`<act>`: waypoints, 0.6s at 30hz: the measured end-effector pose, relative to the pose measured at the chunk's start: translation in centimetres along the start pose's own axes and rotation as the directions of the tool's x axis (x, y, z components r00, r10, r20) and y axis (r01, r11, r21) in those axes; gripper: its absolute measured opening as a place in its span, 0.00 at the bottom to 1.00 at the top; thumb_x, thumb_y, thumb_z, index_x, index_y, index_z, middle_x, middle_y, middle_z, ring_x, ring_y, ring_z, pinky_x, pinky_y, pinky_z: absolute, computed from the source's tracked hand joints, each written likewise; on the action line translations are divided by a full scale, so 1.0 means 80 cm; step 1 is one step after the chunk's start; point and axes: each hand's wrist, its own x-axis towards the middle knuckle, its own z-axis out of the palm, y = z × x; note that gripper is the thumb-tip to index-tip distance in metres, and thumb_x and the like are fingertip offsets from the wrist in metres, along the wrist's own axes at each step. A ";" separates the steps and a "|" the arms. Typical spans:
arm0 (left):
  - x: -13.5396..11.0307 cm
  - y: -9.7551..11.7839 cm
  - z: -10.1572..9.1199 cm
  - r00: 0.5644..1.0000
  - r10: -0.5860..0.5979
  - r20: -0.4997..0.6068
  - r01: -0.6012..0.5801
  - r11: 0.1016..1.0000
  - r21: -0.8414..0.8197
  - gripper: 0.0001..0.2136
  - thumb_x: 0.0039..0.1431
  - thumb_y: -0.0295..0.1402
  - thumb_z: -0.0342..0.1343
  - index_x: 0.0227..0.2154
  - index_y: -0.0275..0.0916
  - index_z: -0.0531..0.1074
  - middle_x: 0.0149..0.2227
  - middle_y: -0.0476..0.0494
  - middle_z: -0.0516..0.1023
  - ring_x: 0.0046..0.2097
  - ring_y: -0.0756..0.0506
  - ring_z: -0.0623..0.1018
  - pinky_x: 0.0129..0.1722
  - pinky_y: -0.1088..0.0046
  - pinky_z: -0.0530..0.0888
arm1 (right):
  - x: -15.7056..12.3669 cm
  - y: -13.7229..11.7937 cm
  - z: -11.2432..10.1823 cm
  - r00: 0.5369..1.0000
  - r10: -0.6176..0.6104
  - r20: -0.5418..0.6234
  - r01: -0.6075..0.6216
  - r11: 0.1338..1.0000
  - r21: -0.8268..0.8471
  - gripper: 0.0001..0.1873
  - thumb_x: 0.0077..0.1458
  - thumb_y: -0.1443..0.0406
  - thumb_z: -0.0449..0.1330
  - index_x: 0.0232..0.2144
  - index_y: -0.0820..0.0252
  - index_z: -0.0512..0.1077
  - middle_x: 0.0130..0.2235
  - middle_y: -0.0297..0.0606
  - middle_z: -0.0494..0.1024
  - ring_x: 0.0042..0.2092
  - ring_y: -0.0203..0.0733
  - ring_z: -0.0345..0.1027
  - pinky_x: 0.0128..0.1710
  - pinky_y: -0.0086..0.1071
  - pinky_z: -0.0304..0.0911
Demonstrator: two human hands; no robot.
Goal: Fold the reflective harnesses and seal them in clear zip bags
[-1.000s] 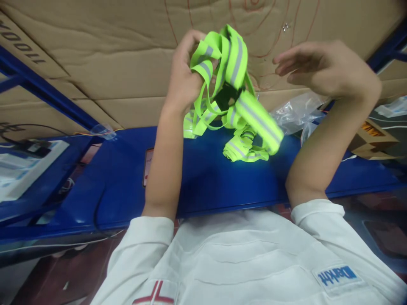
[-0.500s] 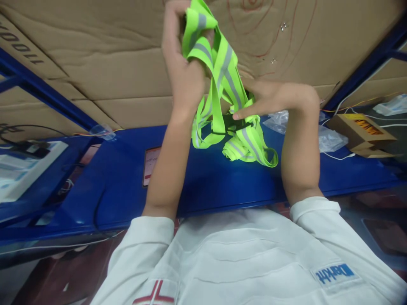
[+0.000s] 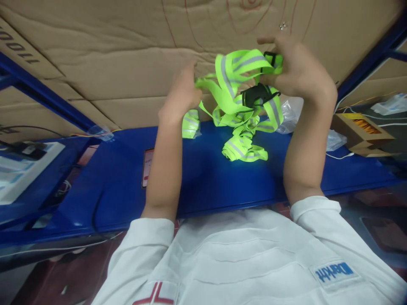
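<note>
Left hand (image 3: 182, 93), yours: raised above the counter (image 3: 229, 190), forearm nearly upright, wrist bent inward; blurred, fingers closed on one end of the webbing.

Right hand (image 3: 300, 67), yours: raised a little higher, elbow bent, wrist turned so the fingers point left; index finger and thumb stand apart with webbing between them. You show no clear pinch; its firmness cannot be told.

Fluorescent webbing (image 3: 227, 80), yellow-green with a grey stripe: one tangle of loops, spanning the gap between your two hands, above the counter.

Black buckle, large (image 3: 256, 96): on the webbing, below and left of your right hand.

Black buckle, small (image 3: 271, 60): between your right finger and thumb.

Rolled bundle (image 3: 240, 148), same colours: on the counter below the loops; any join to them unclear.

Folded packet (image 3: 190, 124): beside your left forearm.

Phone (image 3: 146, 167): partly hidden by that forearm.

Clear plastic bag (image 3: 291, 112): behind your right forearm.

Cardboard box (image 3: 359, 131): farther right.
</note>
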 end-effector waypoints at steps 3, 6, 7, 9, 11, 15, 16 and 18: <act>-0.005 -0.001 -0.003 0.938 0.138 0.317 -0.131 0.990 -0.042 0.53 0.47 0.24 0.76 0.77 0.52 0.63 0.83 0.47 0.58 0.83 0.36 0.57 0.84 0.55 0.59 | 0.000 -0.004 -0.001 0.999 0.030 -0.040 -0.033 0.998 -0.062 0.42 0.55 0.82 0.67 0.71 0.67 0.72 0.67 0.49 0.79 0.66 0.60 0.76 0.65 0.50 0.73; -0.009 0.017 0.002 0.819 0.414 0.397 -0.339 0.908 -0.247 0.46 0.48 0.34 0.79 0.70 0.59 0.66 0.80 0.51 0.62 0.81 0.35 0.61 0.82 0.52 0.62 | 0.004 -0.015 0.005 0.996 0.066 -0.061 -0.070 0.995 -0.069 0.36 0.53 0.82 0.60 0.64 0.64 0.79 0.60 0.46 0.84 0.60 0.56 0.79 0.59 0.46 0.74; -0.011 0.025 0.004 0.819 0.474 0.324 -0.378 0.870 -0.316 0.39 0.51 0.36 0.77 0.65 0.58 0.69 0.75 0.49 0.70 0.76 0.33 0.69 0.78 0.49 0.69 | 0.006 -0.019 0.007 0.995 0.074 -0.061 -0.078 0.995 -0.059 0.33 0.52 0.81 0.60 0.59 0.64 0.82 0.57 0.46 0.85 0.58 0.56 0.80 0.58 0.45 0.73; -0.017 0.043 0.008 0.839 0.533 0.105 -0.449 0.790 -0.418 0.22 0.58 0.36 0.71 0.52 0.54 0.72 0.58 0.46 0.80 0.60 0.32 0.80 0.62 0.46 0.80 | 0.008 -0.026 0.012 0.996 0.073 -0.042 -0.075 0.997 -0.037 0.26 0.51 0.79 0.59 0.50 0.65 0.85 0.50 0.48 0.87 0.52 0.56 0.80 0.54 0.45 0.73; -0.026 0.059 0.008 0.830 0.557 -0.035 -0.504 0.721 -0.475 0.11 0.61 0.32 0.65 0.42 0.50 0.70 0.43 0.46 0.78 0.44 0.37 0.80 0.48 0.51 0.80 | 0.011 -0.029 0.017 0.997 0.075 -0.026 -0.075 0.997 0.010 0.20 0.51 0.76 0.59 0.43 0.65 0.85 0.45 0.48 0.87 0.46 0.54 0.79 0.50 0.45 0.74; -0.043 0.079 -0.001 0.814 0.552 0.182 -0.425 0.779 -0.461 0.15 0.69 0.34 0.61 0.25 0.44 0.69 0.24 0.49 0.74 0.28 0.44 0.74 0.38 0.58 0.76 | 0.015 -0.024 0.026 0.988 0.120 -0.102 -0.098 0.976 0.194 0.11 0.53 0.66 0.63 0.39 0.57 0.82 0.43 0.41 0.87 0.44 0.51 0.77 0.50 0.45 0.74; -0.046 0.082 -0.004 0.824 0.517 0.232 -0.382 0.810 -0.446 0.22 0.74 0.40 0.60 0.21 0.43 0.69 0.20 0.49 0.73 0.25 0.45 0.73 0.37 0.58 0.77 | 0.017 -0.020 0.028 0.984 0.127 -0.128 -0.095 0.967 0.236 0.09 0.53 0.64 0.64 0.38 0.54 0.82 0.44 0.39 0.87 0.45 0.52 0.76 0.52 0.45 0.74; -0.049 0.084 -0.007 0.842 0.460 0.282 -0.282 0.820 -0.497 0.31 0.80 0.51 0.53 0.19 0.42 0.72 0.18 0.46 0.75 0.23 0.44 0.76 0.36 0.57 0.79 | 0.021 -0.012 0.031 0.978 0.146 -0.146 -0.101 0.956 0.276 0.08 0.53 0.62 0.64 0.36 0.52 0.81 0.45 0.38 0.87 0.46 0.52 0.75 0.54 0.46 0.72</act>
